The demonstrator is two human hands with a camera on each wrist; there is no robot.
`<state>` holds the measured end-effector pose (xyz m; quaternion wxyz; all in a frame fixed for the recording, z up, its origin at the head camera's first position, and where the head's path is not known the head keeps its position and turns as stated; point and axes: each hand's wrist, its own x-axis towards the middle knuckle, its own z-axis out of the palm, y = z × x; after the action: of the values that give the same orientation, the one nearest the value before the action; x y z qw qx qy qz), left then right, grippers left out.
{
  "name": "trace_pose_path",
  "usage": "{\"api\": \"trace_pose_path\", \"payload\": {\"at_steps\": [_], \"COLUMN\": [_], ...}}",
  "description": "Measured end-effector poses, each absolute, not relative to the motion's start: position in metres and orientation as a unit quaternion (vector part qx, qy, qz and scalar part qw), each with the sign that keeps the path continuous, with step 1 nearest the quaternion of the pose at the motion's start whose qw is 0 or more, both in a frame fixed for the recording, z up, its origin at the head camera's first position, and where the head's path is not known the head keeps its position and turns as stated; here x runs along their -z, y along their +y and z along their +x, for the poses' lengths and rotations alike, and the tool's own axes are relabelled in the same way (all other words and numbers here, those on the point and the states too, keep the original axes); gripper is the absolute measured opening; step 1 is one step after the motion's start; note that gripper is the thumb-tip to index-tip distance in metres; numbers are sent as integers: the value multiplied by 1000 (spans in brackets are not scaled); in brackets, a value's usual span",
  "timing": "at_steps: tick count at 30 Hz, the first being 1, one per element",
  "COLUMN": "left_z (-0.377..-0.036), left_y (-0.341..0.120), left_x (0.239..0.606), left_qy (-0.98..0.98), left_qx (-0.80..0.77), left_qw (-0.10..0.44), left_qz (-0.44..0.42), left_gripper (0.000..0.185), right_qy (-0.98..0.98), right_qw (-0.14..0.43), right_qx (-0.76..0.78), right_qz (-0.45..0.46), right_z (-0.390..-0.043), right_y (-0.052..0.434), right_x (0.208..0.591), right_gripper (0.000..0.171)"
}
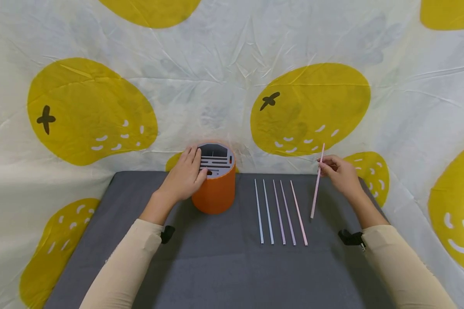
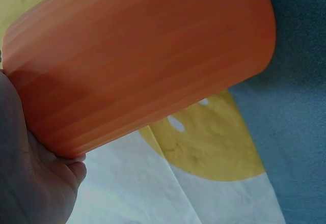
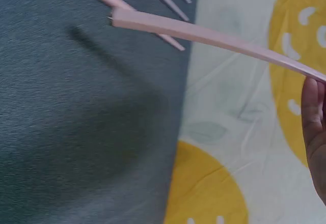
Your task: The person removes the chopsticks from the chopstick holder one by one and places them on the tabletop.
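Note:
An orange cylindrical holder with a grey slotted top stands upright on the table. My left hand rests on the left side of its rim, fingers toward the back and thumb toward the front. In the left wrist view the holder's ribbed orange wall fills much of the frame. On the right, my right hand pinches a pale pink chopstick near its upper part. That chopstick slants above the table, its thicker squared end pointing down and toward me.
Several chopsticks lie in a spaced row between the holder and my right hand: light blue, purple and pink. The dark grey table ends at the back against a white cloth with yellow fruit prints.

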<state>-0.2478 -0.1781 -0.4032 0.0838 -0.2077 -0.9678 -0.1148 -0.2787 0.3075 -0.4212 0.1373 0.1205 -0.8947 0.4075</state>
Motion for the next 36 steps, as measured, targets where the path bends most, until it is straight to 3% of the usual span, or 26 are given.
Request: {"api": "trace_pose_path", "payload": {"at_steps": [6, 13, 36], "left_z": [-247, -247, -247], "left_y": [-179, -180, -181], "left_x": [403, 401, 400], "left_qy": [-969, -969, -970], "left_qx": [110, 108, 108], "left_qw": [82, 84, 81], "left_qz": [-207, -204, -201], "left_gripper": [71, 71, 71], "right_qy": [-911, -917, -912], "right_qw": [48, -8, -48], "right_qx": [-391, -385, -404], "right_qz": [121, 103, 47], "right_z": [-280, -283, -302], "right_y": [313, 313, 308], "right_x": [440, 462, 509], "right_gripper": [27, 30, 29]}}
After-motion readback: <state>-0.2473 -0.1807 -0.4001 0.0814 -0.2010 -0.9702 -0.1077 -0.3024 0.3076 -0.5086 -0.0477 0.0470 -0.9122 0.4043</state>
